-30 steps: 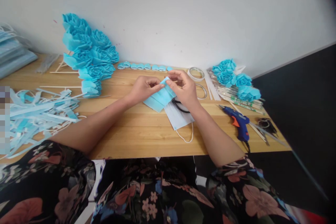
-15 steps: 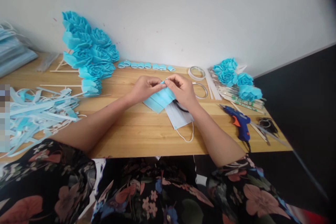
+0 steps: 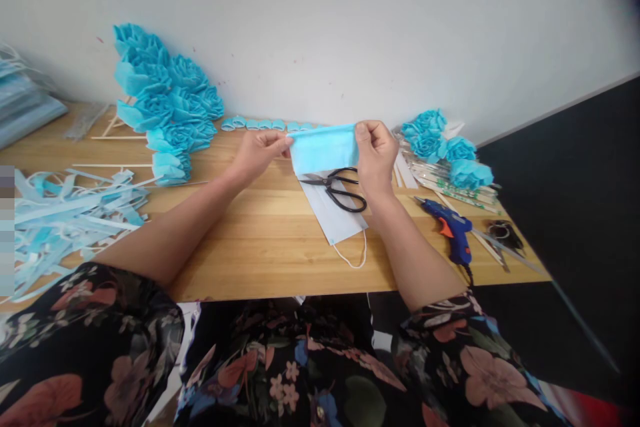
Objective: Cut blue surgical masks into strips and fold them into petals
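A light blue piece of face mask fabric [image 3: 324,150] is stretched between my two hands above the table. My left hand [image 3: 260,155] pinches its upper left corner between thumb and fingers. At the upper right corner, my right hand [image 3: 376,153] is closed on it, the fingers curled behind. Black-handled scissors [image 3: 336,191] lie just below the fabric, blades pointing left. Under the scissors rests a pale face mask [image 3: 333,219] with a white ear loop at its lower end; the fabric and scissors cover part of it.
Blue fabric roses [image 3: 167,97] are piled at the back left, others [image 3: 447,150] at the back right. Cut strips [image 3: 80,213] cover the left side. Small blue rolls [image 3: 257,125] line the wall. A blue glue gun [image 3: 453,227] lies right; packed masks [image 3: 27,103] sit far left.
My hands have moved apart, spreading the blue fabric from a slanted fold into a wide, nearly level sheet. The scissors now show more fully; the tape rolls are hidden behind my right hand.
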The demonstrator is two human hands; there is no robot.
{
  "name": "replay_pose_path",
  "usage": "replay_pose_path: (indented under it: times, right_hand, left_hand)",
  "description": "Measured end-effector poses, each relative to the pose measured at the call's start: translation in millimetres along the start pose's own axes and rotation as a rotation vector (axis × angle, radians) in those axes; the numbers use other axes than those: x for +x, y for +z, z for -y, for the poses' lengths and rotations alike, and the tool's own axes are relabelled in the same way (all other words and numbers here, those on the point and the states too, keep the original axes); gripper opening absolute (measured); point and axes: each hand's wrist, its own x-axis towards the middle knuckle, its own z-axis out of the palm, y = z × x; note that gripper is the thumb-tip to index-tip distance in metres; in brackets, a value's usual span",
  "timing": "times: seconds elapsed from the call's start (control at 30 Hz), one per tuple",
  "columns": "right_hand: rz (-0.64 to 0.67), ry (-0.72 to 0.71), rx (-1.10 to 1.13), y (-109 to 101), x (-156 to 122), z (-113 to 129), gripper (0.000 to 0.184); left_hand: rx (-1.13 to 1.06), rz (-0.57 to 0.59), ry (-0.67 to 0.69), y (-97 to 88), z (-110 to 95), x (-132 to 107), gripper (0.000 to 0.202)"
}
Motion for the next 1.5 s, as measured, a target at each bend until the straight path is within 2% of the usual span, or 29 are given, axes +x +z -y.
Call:
replay_pose_path:
  times: [0.13,0.23,0.33,0.47,0.57,0.67,0.8,0.9,0.97,1.07,1.2,1.37,1.5]
  right_hand:
    - [0.013,0.094,0.025,2,2,-6,0.035]
    - [0.087,0.086,0.016,5,-3,1,0.033]
    - [0.197,0.041,-0.031,8,-12,14,0.030]
    - [0.307,-0.024,-0.078,12,-23,30,0.024]
    - [0.358,-0.078,-0.080,13,-27,37,0.019]
    - [0.328,-0.093,-0.089,11,-27,37,0.020]
    - [0.163,-0.041,-0.039,5,-18,27,0.028]
    - [0.094,-0.005,0.009,3,-10,15,0.032]
    - [0.108,0.038,0.031,6,-8,8,0.033]
    - [0.247,0.176,0.115,15,-13,4,0.034]
    - [0.581,0.356,0.201,27,-30,7,0.033]
    - [0.871,0.345,0.128,27,-36,15,0.026]
    - [0.911,0.315,0.220,20,-30,24,0.030]
  left_hand:
    - [-0.098,-0.208,-0.013,-14.5,9,10,0.032]
    - [-0.097,-0.227,0.007,-16.2,4,9,0.035]
    - [-0.048,-0.137,0.086,-8.2,-10,2,0.041]
    - [0.041,0.101,0.181,6.0,-26,-10,0.048]
    - [0.096,0.221,0.179,13.0,-26,-16,0.044]
    - [0.143,0.248,0.130,15.7,-22,-18,0.042]
    - [0.103,0.168,0.062,12.8,-15,-14,0.043]
    - [0.020,0.028,0.058,5.5,-7,-5,0.043]
    - [-0.043,-0.089,0.044,-1.7,-2,2,0.042]
    - [-0.121,-0.212,0.009,-13.9,4,11,0.039]
    - [-0.134,-0.263,0.014,-25.1,8,16,0.034]
    - [0.010,-0.192,0.069,-23.5,1,13,0.026]
    - [0.110,-0.092,0.122,-15.3,-11,5,0.022]
